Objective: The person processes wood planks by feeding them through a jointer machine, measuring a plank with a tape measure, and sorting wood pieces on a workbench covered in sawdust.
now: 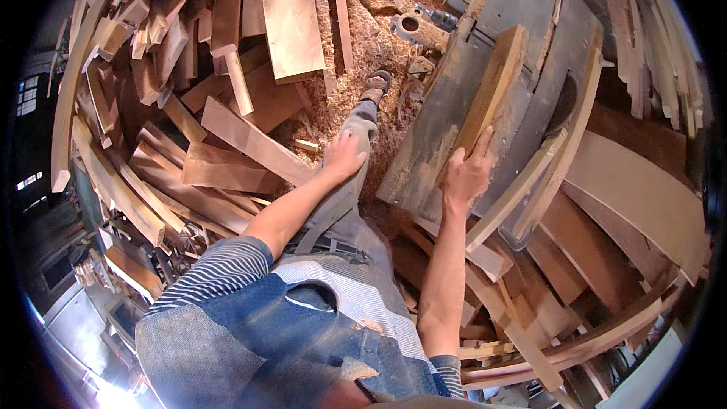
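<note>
A long wooden board lies lengthwise on the grey metal bed of a woodworking machine. My right hand is on its near end, index finger stretched forward along it and the other fingers folded; the underside of this grip is hidden. Resting on my grey-trousered leg, my left hand has its fingers laid loosely over the knee and holds nothing. A thin wood strip runs along the machine's right part, beside a raised curved wooden edge.
Stacked wood offcuts crowd the left side, with a wide pale board ahead. Shavings cover the floor around my sandalled foot. Large planks lean at the right. A round metal fitting sits by the machine's far left edge.
</note>
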Demonstrator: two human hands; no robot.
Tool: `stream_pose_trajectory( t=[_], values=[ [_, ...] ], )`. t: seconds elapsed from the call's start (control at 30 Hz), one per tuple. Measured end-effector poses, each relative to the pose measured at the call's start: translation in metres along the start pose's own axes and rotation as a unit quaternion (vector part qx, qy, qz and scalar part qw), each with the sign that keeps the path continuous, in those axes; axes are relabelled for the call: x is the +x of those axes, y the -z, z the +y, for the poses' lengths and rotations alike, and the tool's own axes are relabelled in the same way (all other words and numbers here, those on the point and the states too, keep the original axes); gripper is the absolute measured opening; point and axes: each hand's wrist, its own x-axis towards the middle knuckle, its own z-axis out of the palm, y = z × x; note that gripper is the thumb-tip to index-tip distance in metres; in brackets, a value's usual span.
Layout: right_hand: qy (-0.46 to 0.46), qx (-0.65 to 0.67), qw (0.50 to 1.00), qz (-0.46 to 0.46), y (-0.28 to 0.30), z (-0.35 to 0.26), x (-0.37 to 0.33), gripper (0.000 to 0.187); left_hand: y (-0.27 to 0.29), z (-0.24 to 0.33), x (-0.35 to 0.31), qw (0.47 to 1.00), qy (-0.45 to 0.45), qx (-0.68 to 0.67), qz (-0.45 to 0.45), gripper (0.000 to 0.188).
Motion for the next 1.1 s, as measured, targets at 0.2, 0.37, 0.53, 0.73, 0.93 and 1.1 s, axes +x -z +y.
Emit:
stream_pose_trajectory(
  t=[0.2, 0.37, 0.53, 0.73, 0.93, 1.1],
  values=[
    [-0.029, 0.011, 0.999, -0.028, -0.015, -0.013, 0.087, 0.076, 0.008, 0.007, 0.025, 0.999, 0.036, 0.004, 0.008, 0.06],
    [-0.042, -0.004, 0.998, -0.043, -0.023, -0.03, 0.16, 0.075, 0.027, 0.019, 0.048, 0.997, 0.073, 0.008, -0.025, 0.066],
    [-0.002, -0.027, 1.0, 0.007, -0.052, -0.035, 0.247, 0.076, 0.035, 0.021, 0.068, 0.996, 0.082, 0.022, 0.001, 0.067],
    [0.017, -0.021, 1.0, -0.003, -0.063, -0.047, 0.364, 0.08, 0.047, 0.021, 0.087, 0.997, 0.074, -0.01, 0.004, 0.065],
    [0.013, -0.025, 0.999, -0.015, -0.067, -0.058, 0.417, 0.079, 0.059, 0.028, 0.118, 0.996, 0.077, -0.021, -0.03, 0.064],
    [0.012, -0.032, 0.999, -0.028, -0.069, -0.052, 0.418, 0.078, 0.058, 0.028, 0.122, 0.995, 0.032, 0.033, -0.088, 0.064]
  ],
)
